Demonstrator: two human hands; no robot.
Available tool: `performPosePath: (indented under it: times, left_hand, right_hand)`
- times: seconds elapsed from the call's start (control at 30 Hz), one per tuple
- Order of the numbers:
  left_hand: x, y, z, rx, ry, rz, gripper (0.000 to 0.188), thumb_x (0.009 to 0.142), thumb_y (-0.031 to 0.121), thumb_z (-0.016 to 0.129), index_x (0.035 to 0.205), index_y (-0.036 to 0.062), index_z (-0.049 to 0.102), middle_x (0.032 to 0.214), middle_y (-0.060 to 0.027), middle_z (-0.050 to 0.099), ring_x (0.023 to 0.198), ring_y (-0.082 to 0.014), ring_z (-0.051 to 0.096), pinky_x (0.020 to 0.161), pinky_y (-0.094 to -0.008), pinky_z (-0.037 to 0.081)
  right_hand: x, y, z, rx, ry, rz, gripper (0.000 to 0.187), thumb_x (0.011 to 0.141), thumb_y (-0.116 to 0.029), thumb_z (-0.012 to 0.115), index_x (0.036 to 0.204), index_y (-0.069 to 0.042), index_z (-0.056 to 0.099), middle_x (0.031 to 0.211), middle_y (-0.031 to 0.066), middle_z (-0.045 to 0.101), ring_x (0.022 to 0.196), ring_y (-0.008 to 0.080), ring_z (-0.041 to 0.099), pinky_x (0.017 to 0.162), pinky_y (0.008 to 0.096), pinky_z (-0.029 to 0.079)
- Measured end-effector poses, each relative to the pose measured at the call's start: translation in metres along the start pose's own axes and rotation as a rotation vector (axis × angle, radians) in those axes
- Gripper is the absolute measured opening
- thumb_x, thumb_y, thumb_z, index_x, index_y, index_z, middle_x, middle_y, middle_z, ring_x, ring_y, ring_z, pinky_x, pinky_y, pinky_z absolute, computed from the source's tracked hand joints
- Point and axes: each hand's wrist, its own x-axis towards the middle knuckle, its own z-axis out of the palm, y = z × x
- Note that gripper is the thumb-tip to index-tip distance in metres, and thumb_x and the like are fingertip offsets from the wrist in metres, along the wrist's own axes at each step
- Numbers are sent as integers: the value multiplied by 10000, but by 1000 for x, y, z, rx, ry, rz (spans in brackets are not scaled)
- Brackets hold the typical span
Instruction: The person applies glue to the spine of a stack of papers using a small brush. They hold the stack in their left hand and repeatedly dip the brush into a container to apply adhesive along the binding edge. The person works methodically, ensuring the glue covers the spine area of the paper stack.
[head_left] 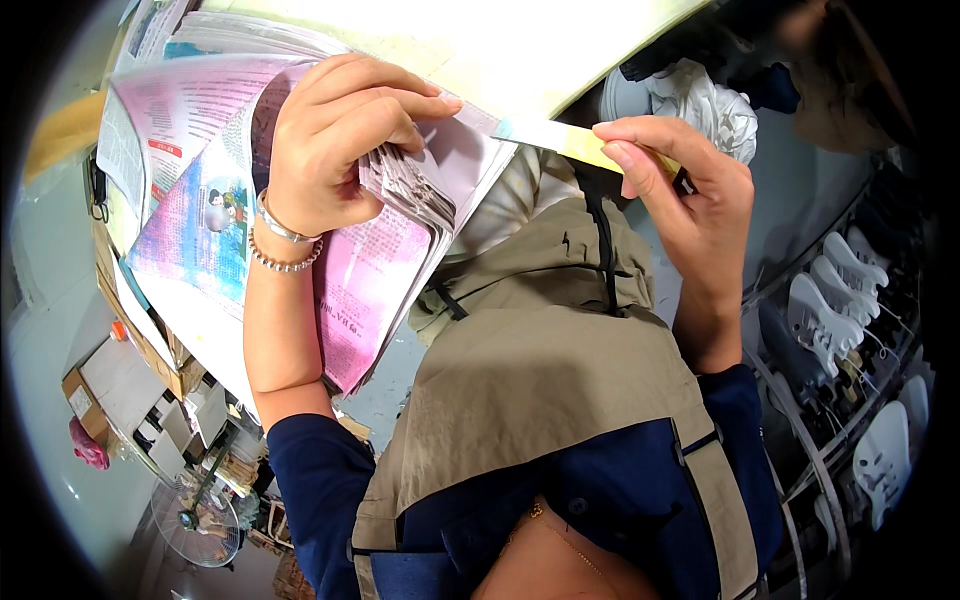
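Note:
My left hand [345,125] is closed around a thick folded wad of printed sheets [410,190], its layered edges showing below the fingers. Pink and blue printed pages [375,285] spread out beneath and to the left of that hand, some curling upward. In my right hand [690,180], a flat, narrow yellow tool [580,143] with a pale, blade-like end is pinched between thumb and fingers. It points left, and its tip is close to the edge of the sheets; whether they touch I cannot tell.
A pale yellow tabletop [480,50] lies ahead under the sheets. White crumpled material [705,105] sits at the far right. Several white shoe-shaped pieces [825,310] stand on a metal rack [800,430] at right. A fan [195,520] is at lower left.

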Motion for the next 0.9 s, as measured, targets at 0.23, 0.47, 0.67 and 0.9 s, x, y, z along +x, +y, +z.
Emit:
performPosePath:
  times: [0.23, 0.47, 0.67, 0.9]
  left_hand:
    - [3, 2, 5, -2, 20, -47, 205, 489, -32, 559, 665, 68, 528, 916, -31, 726, 864, -256, 642, 701, -342, 472]
    - [1, 0, 12, -8, -13, -84, 314, 461, -76, 461, 731, 59, 551, 910, -47, 707, 843, -285, 602, 744, -357, 477]
    - [6, -2, 11, -58, -32, -77, 312, 468, -77, 445, 735, 51, 543, 886, -57, 694, 813, -294, 594, 750, -371, 479]
    - [3, -3, 14, -124, -20, -98, 286, 486, -64, 427, 735, 37, 526, 890, -114, 691, 804, -313, 591, 748, -367, 476]
  right_hand:
    - [20, -2, -13, -109, -145, -9, 103, 875, -80, 666, 955, -25, 699, 718, 43, 645, 568, 79, 551, 503, 217, 397]
    - [87, 26, -27, -66, -634, 97, 168, 922, -170, 631, 976, -24, 691, 737, 9, 629, 583, 43, 513, 527, 180, 397]
    - [101, 14, -15, 40, -765, 421, 175, 922, -132, 620, 989, 17, 683, 689, 23, 641, 552, 54, 542, 506, 194, 419]
    - [99, 22, -4, 133, -840, 474, 171, 923, -149, 623, 979, 0, 685, 669, 8, 623, 519, 46, 529, 465, 183, 392]
